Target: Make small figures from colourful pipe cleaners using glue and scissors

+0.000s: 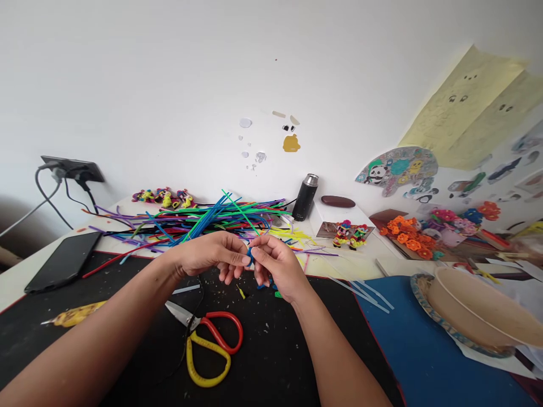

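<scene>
Small, bright blue, soft-looking piece, fuzzy craft stuff maybe (250, 256), sits mid-frame, just below the centre, held up off the black cutting mat (271, 362). It's right between the two hands: off the left hand's fingertips to frame right, off the right hand's fingertips to frame left. Neither hand is nearer; both touch it. Long axis, what shows of it, runs roughly up and down the frame, across the line joining the hands. Ends are covered by fingers, so full length can't be told.

Left hand (218, 254): thumb and index pinched on the blue piece, other fingers curled loosely below. Right hand (278, 265): thumb pressed on the piece from the other side, fingers bent behind it.

Looks: solid blue, no second colour visible, rounded outline, compact; surface detail too small to read. More blue scraps (261, 286) lie on the mat under the right hand. Scissors with one red and one yellow handle (195, 323) lie lower left of centre, apart from both hands.
</scene>
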Tool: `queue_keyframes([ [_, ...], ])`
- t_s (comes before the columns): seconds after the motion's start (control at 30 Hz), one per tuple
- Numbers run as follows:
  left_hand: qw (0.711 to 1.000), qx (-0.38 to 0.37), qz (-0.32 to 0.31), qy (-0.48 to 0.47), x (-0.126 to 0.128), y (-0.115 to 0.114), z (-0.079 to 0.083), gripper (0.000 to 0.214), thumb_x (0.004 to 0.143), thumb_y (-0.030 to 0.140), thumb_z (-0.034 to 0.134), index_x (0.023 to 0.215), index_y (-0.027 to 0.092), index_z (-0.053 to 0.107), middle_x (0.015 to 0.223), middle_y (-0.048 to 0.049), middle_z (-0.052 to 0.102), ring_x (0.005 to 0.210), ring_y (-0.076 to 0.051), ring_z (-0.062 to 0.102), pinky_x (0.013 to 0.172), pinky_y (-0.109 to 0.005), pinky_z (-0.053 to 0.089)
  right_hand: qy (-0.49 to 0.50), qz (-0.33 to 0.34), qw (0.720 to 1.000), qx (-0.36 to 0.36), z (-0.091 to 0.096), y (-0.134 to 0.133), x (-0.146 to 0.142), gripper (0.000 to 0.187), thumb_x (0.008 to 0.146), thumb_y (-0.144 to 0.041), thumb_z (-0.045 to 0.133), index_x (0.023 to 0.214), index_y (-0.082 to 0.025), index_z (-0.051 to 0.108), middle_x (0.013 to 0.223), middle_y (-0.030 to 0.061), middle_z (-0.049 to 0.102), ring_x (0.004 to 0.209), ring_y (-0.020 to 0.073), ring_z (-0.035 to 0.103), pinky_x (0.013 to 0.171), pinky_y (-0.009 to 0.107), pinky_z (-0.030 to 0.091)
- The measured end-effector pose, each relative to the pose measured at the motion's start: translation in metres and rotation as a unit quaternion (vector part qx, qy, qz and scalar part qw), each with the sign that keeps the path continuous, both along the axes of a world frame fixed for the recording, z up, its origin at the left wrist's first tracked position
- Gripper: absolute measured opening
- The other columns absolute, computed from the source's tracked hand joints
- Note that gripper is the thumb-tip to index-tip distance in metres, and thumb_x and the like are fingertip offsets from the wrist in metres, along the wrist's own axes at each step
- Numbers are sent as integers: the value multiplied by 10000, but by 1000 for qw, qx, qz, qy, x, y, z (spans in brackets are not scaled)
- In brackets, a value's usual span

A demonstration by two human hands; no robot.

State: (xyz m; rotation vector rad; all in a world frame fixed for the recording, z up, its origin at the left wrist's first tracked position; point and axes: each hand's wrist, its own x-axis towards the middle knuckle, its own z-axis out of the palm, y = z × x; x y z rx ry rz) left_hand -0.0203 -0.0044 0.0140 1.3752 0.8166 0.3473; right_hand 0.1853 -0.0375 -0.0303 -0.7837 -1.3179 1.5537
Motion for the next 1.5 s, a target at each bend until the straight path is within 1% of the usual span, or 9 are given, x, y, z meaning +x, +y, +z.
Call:
queue_keyframes([
  [0.13, 998, 11, 56, -4, -1, 3, 1, 437, 711, 558, 904, 743, 157, 732, 650, -40, 702, 534, -137, 643, 490, -216, 468, 16, -26, 1000, -7, 1, 1, 1, 419, 832, -518, 818, 1023, -219, 595, 615, -95, 601, 401, 86, 534, 364, 180, 347],
  [0.23, 993, 63, 100, 0, -1, 2, 5, 463, 710, 597, 885, 747, 171, 706, 657, -29, 689, 566, -159, 654, 520, -244, 491, 10, -40, 999, -9, -1, 2, 1, 412, 844, -503, 809, 1044, -227, 577, 619, -99, 603, 405, 90, 534, 370, 182, 342],
  [0.37, 987, 135, 81, 42, -1, 0, 10, 457, 761, 614, 838, 765, 180, 698, 653, -5, 673, 586, -163, 649, 579, -270, 525, -11, -41, 999, 4, -5, 4, 0, 397, 861, -514, 784, 1046, -226, 582, 639, -95, 600, 403, 91, 539, 374, 188, 340],
  [0.5, 984, 154, 62, 68, -4, -1, 10, 460, 802, 640, 787, 797, 190, 694, 649, -1, 669, 605, -175, 661, 568, -267, 507, -89, -61, 991, 84, -10, 3, -1, 357, 967, -515, 676, 1180, -229, 664, 703, -65, 614, 442, 96, 569, 434, 213, 393],
  [0.6, 981, 165, 68, 82, -5, 1, 9, 465, 806, 651, 776, 812, 191, 703, 638, -2, 669, 608, -180, 659, 569, -269, 503, -195, -86, 964, 157, -13, 0, -2, 322, 1055, -471, 566, 1240, -248, 705, 706, -39, 646, 490, 116, 601, 524, 245, 445],
  [0.8, 970, 197, 105, 92, -1, 2, 7, 469, 803, 646, 767, 741, 188, 683, 616, 1, 654, 576, -167, 635, 566, -266, 496, -272, -111, 934, 204, -17, 2, -1, 290, 1092, -448, 514, 1123, -255, 729, 579, -44, 620, 481, 159, 610, 582, 286, 441],
  [0.97, 970, 199, 117, 83, 2, 2, 3, 465, 804, 635, 775, 724, 191, 661, 608, -5, 665, 571, -174, 650, 585, -275, 522, -279, -129, 932, 194, -20, 4, -1, 286, 1079, -463, 525, 1036, -251, 711, 471, -63, 547, 419, 174, 566, 552, 296, 423],
  [1.23, 955, 261, 113, 83, 4, -4, 5, 332, 842, 474, 755, 1000, 185, 794, 718, -6, 750, 664, -185, 709, 662, -289, 572, -208, -117, 964, 122, -14, 1, -3, 324, 1049, -497, 540, 919, -221, 649, 430, -88, 482, 363, 138, 500, 454, 250, 387],
  [1.5, 913, 355, 121, 159, 8, -6, -1, 263, 882, 343, 594, 890, 200, 815, 750, -29, 783, 599, -171, 701, 579, -261, 536, -237, -113, 955, 141, -16, 0, -6, 322, 1078, -444, 489, 890, -222, 626, 445, -84, 489, 389, 128, 508, 510, 246, 401],
])
